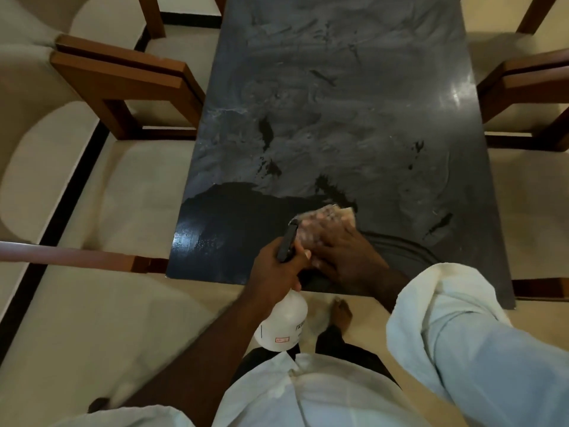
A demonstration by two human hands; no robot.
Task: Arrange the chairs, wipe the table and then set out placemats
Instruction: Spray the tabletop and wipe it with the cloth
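While the soft, limp-looking cloth (331, 215) lies at the table's (354, 87) near edge under the flat, pressing right hand (348, 257), the left hand (277, 272) clenches the spray bottle's (283, 322) neck, probably its surest hold.

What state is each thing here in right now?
Table: mostly filmed grey, near left corner wiped dark.
Cloth: flat on the table, pressed by the right hand.
Spray bottle: gripped at its trigger head by the left hand, off the table.
Chairs: upright along both long sides.
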